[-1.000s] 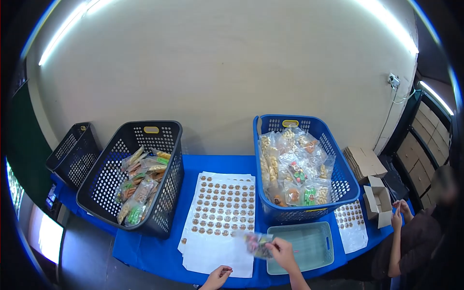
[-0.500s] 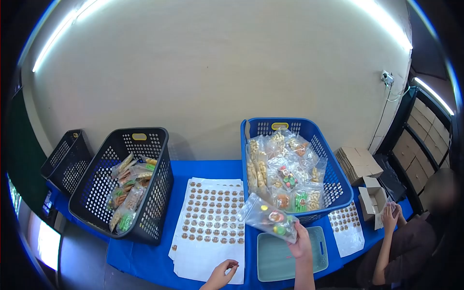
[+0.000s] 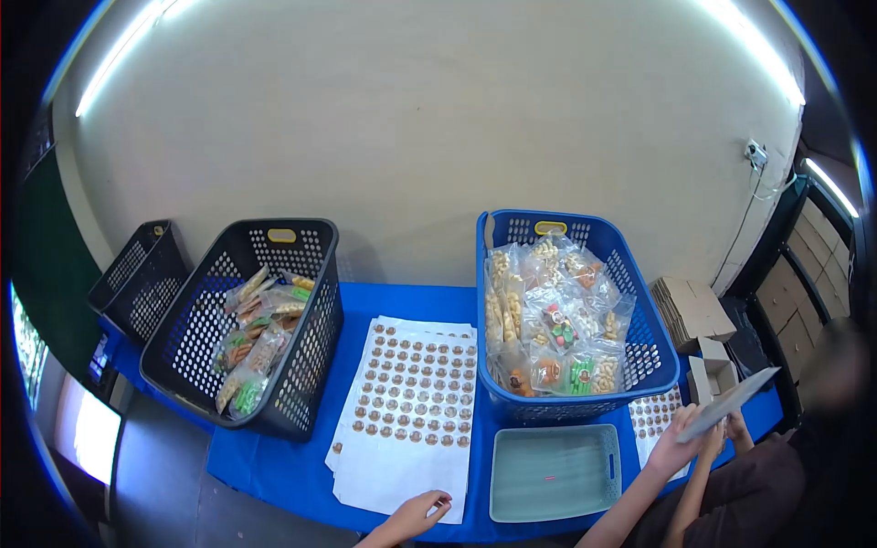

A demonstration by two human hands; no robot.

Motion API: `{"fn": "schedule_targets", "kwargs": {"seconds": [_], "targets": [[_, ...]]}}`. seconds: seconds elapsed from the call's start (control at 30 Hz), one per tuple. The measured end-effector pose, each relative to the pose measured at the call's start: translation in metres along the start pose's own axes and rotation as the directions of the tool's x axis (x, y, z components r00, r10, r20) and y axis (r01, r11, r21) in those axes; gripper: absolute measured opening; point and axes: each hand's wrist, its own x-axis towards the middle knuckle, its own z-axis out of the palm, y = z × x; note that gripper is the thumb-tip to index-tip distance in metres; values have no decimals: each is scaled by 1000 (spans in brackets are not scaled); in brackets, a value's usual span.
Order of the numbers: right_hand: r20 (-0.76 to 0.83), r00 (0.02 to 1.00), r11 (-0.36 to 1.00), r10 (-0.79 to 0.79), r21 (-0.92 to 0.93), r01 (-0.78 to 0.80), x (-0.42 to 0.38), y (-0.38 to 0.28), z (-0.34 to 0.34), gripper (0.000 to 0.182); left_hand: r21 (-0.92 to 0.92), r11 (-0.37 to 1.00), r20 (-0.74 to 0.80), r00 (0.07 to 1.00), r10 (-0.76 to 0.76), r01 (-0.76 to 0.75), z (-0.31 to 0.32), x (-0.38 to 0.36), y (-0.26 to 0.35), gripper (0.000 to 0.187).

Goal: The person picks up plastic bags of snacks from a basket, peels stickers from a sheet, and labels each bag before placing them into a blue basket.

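Observation:
My right hand (image 3: 674,446) grips a clear plastic packet (image 3: 726,408), seen nearly edge-on, on the right beside a co-worker's hands. Over the lower part of a white sheet of round brown stickers (image 3: 402,466) is my left hand (image 3: 418,513), its fingers curled together; whatever they may hold is too small to make out. A blue basket (image 3: 585,404) full of clear snack packets stands behind a shallow grey-green tray (image 3: 555,507). The tray has a small red mark inside.
A black basket (image 3: 306,365) with snack packets stands left of the sheets, and a smaller black basket (image 3: 146,283) beyond it. At right are a second sticker sheet (image 3: 650,416), flat cardboard (image 3: 694,306), an open box (image 3: 717,370) and a seated co-worker (image 3: 749,493).
My right hand has carried the packet from in front of the blue basket rightward to the co-worker's hands. My left hand stays curled over the sheet. The view has shifted slightly.

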Motion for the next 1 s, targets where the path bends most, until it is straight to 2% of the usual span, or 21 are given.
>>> {"fn": "schedule_targets", "kwargs": {"seconds": [0.03,0.07,0.1,0.17,0.27,0.37,0.4,0.47,0.5,0.57,0.6,0.63,0.67,0.73,0.77,0.8,0.83,0.87,0.93,0.97,1.0], "targets": [[-7,998,962,-64,-266,60,10,10,-2,29,30,999,0,1000,23,-23,-5,0,2,27],[9,990,853,-141,-506,126,19,21,-4,30,62,997,-1,999,44,-44,-10,-1,1,27],[50,980,734,-191,-656,176,25,32,-3,31,57,995,-9,997,79,-78,-14,-2,-5,26],[108,971,590,-214,-778,217,26,49,-3,34,114,989,-24,995,94,-90,-32,-7,-7,25],[85,996,730,3,-681,56,9,52,-6,27,177,983,-94,993,70,-52,-61,-20,-20,25],[120,956,811,267,-565,-155,-27,52,-27,22,178,983,-167,986,-18,48,-89,-45,-37,25],[117,976,877,184,-468,-109,-41,56,-22,16,156,986,-169,985,-35,62,-101,-55,-39,25],[167,957,827,236,-551,-108,-69,60,-14,25,90,992,-172,982,-71,88,-125,-76,-40,25],[338,863,713,376,-700,-37,-87,49,-11,26,28,995,-175,980,-90,96,-142,-88,-34,24],[440,750,633,493,-774,38,-128,53,19,29,-10,996,-224,970,-92,92,-180,-110,-13,23],[447,665,584,598,-811,19,-152,22,53,32,-38,997,-292,953,-77,69,-198,-120,-3,22],[490,579,635,651,-769,-64,-180,27,63,32,-65,996,-337,938,-79,60,-218,-126,10,21],[632,496,706,596,-707,53,-203,38,69,32,-65,998,-379,924,-50,27,-236,-131,14,19],[743,325,803,586,-586,-108,-256,61,82,26,7,997,-504,861,66,-72,-268,-134,23,15],[732,218,764,645,-623,-171,-271,37,107,25,-24,987,-574,810,115,-157,-282,-134,22,13],[776,217,802,593,-594,-69,-280,7,130,25,-48,968,-643,749,158,-246,-294,-133,20,12],[802,157,817,577,-570,-90,-293,4,140,23,-65,940,-707,680,193,-334,-307,-131,19,11],[811,123,819,572,-573,-30,-299,-12,156,23,-46,919,-754,617,225,-391,-322,-127,19,9],[763,49,761,644,-633,-139,-314,-14,173,24,209,940,-794,514,323,-268,-353,-126,27,8],[757,87,759,648,-632,-154,-314,-14,180,24,491,854,-728,457,511,-172,-369,-130,31,9],[742,135,754,656,-635,-170,-312,-16,184,25,722,689,-607,418,676,-66,-383,-137,35,10]]}}
